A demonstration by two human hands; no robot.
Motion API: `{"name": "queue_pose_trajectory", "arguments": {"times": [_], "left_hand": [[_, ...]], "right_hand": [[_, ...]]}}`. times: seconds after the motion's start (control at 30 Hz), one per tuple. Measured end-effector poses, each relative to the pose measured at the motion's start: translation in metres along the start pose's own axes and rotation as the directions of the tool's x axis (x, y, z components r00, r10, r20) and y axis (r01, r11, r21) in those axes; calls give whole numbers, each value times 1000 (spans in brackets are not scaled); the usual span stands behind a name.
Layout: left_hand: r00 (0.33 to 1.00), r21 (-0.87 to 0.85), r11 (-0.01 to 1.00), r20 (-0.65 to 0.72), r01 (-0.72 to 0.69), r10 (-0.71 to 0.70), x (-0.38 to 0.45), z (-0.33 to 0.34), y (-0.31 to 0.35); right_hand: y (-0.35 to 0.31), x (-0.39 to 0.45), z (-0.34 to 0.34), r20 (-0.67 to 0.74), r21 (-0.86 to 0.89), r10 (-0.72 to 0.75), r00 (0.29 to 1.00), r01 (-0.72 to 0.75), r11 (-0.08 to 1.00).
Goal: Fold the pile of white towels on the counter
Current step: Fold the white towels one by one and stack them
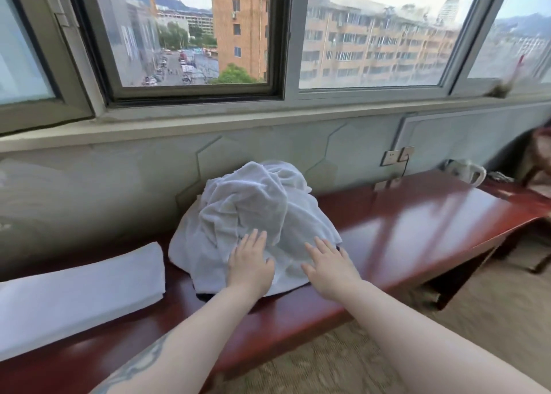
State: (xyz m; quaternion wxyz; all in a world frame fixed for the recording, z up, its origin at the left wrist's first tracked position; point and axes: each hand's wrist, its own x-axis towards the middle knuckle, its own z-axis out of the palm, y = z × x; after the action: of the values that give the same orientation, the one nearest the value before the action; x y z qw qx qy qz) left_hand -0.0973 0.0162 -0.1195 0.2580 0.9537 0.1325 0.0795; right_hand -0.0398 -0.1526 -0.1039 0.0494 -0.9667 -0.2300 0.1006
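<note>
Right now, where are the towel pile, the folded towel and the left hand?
Towel pile (247, 202): head view, on its crumpled upper middle.
Folded towel (80, 292): head view, on its flat top.
Left hand (249, 264): head view, on its back.

Two bare forearms enter from the bottom edge, no sleeves visible on either. Left hand and right hand are both bare: no gloves, rings, watch or bracelets seen. Fingernails are short and look unpainted. The left forearm carries a tattoo in grey-blue ink, with curving, looping lines and shaded patches running along the arm toward the bottom edge; the design is cut off by the frame and cannot be identified. The right forearm shows no markings.
</note>
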Motion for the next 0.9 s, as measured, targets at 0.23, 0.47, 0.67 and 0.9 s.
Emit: {"name": "queue_pose_trajectory", "arguments": {"times": [0.23, 0.47, 0.67, 0.9], "left_hand": [[947, -464, 857, -106, 224, -305, 86, -2, 20], [696, -767, 392, 97, 508, -712, 165, 19, 24], [656, -771, 472, -95, 427, -749, 182, 38, 42], [822, -406, 892, -427, 197, -376, 154, 109, 160]], "right_hand": [[1, 58, -18, -18, 130, -114, 993, 115, 985], [31, 97, -13, -52, 205, -169, 984, 176, 963], [71, 113, -14, 33, 265, -156, 987, 142, 954], [134, 134, -29, -128, 570, -178, 976, 220, 792]]}}
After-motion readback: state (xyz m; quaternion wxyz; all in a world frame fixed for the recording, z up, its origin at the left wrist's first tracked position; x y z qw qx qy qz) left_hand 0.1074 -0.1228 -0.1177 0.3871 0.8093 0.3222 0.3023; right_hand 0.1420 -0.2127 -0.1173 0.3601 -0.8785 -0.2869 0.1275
